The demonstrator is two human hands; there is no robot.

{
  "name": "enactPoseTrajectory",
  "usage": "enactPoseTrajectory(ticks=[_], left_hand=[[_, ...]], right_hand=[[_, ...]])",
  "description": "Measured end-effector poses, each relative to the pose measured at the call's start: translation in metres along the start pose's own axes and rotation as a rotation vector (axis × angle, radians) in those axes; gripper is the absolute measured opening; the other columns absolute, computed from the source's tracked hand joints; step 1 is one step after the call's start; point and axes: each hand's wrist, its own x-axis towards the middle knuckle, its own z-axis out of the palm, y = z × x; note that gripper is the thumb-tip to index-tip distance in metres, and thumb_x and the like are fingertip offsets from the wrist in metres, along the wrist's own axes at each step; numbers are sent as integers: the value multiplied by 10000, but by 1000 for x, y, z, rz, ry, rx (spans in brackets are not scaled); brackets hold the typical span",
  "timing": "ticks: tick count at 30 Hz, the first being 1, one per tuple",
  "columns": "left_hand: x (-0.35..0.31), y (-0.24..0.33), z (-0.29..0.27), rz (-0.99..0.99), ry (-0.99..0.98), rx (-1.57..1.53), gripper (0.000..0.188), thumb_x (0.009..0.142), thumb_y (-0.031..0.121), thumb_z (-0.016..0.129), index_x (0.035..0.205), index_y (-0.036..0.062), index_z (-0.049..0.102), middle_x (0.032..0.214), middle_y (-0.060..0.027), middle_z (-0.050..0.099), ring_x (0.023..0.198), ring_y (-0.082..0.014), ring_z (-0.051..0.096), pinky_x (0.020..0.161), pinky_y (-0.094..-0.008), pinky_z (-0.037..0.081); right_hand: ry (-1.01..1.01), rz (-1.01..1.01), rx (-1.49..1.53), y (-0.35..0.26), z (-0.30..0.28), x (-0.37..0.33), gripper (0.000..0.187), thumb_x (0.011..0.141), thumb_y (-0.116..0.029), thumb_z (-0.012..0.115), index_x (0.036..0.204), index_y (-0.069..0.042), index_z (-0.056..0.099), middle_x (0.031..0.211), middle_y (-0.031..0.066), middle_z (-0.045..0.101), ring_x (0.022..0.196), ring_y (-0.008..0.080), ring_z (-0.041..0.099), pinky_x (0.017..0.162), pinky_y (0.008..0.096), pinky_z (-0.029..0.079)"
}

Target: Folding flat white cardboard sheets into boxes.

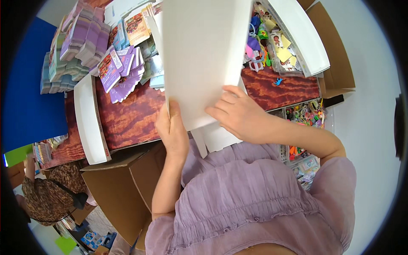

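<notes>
While lower-left edge in left grip [172, 128], white carton [202, 63] beneath right grip [245, 115], closure unclear.

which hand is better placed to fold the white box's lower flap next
Probably the right hand: it lies close to the lower flap, while the left hand pinches the left edge of the box, thumb in front.

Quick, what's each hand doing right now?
Left hand: closed on the white carton, holding its lower left edge.
Right hand: fingers bent against the carton's lower right; whether it grips can't be told.
</notes>
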Motion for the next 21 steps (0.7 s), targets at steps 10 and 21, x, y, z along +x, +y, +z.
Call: enactPoseTrajectory(ticks=[10,21], left_hand=[[69,69,-51,166,-612,739,173,929,111,743,1025,-23,691,832,-152,650,725,-194,601,672,-339,474],[14,4,-44,911,-743,952,399,856,-1,651,1247,67,695,1314,-135,636,1144,-336,629,902,-433,534]], right_hand=[[-62,142,-393,44,-124,36,272,880,-136,638,1134,-48,677,1084,112,691,1029,327,636,946,424,494],[216,862,631,92,-43,36,287,951,-83,615,1215,19,664,1008,77,722,915,139,657,827,313,525]])
